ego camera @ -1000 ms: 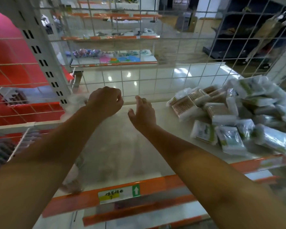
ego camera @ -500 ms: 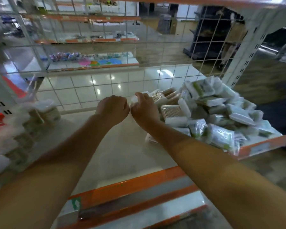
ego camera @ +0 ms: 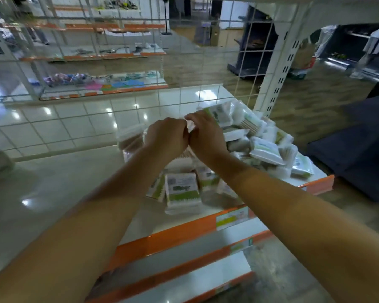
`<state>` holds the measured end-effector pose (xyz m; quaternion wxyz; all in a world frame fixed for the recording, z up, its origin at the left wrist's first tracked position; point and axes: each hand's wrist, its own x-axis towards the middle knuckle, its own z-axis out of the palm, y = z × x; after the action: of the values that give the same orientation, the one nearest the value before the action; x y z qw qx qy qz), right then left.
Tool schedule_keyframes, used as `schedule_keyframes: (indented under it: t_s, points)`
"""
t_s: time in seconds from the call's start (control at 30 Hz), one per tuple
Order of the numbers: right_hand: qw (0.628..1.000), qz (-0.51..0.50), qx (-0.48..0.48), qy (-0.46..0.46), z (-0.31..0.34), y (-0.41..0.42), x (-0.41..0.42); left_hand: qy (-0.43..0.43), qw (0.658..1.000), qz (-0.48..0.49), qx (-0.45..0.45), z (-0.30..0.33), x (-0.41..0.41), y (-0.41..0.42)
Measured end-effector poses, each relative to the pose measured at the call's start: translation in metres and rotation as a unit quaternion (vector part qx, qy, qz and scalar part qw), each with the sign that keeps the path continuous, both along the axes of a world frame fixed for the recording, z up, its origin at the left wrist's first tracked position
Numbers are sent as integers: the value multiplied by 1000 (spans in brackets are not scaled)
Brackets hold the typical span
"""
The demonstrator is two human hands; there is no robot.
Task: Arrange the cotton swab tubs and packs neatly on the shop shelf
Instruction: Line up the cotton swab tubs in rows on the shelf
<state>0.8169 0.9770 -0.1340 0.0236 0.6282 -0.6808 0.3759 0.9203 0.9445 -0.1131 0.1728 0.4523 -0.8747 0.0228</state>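
- Reaching over the shelf [ego camera: 70, 184], both hands meet above a heap of cotton swab packs [ego camera: 263, 147].
- Left hand [ego camera: 166, 138] curled, its grip unclear; right hand [ego camera: 206, 136] grips a pack [ego camera: 220, 113].

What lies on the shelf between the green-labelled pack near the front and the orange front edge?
In the head view, only bare shelf surface lies between the green-labelled pack and the orange front edge.

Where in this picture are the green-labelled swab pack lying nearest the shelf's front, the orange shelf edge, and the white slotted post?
Swab pack [ego camera: 182, 192]: head view, middle of its label.
Orange shelf edge [ego camera: 173, 238]: head view, its front strip.
White slotted post [ego camera: 280, 68]: head view, midway up its slotted face.
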Motion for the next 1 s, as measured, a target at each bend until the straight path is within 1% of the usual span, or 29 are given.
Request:
schedule_keyframes:
  t_s: [0.07,0.17,0.33,0.47,0.57,0.63,0.7,0.83,0.93,1.0]
  points:
    - [1000,-13,-4,17,-2,8,-24,5,1000,-9,4,-1,-22,8]
    - [997,-3,-20,71,-6,22,-54,-3,1000,-30,9,-6,-52,19]
    - [995,-11,-6,101,-14,45,-99,12,996,-60,59,-20,-89,32]
    - [996,-71,14,51,-17,54,-132,-1,995,-65,70,-27,-105,38]
    - [994,-106,-14,30,-20,63,-148,-31,996,-55,68,-34,-113,40]
    - [991,-129,-13,16,-23,66,-159,-31,995,-53,75,-39,-116,40]
    - [988,-155,9,-3,-25,64,-170,-27,994,-53,86,-45,-117,40]
    - [976,-197,87,-33,-25,56,-185,-46,996,-53,58,-53,-117,41]
    - [968,-201,142,-55,-25,47,-193,-44,996,-57,52,-52,-117,38]
    - [963,-196,172,-71,-26,42,-197,-10,997,-51,62,-51,-113,32]
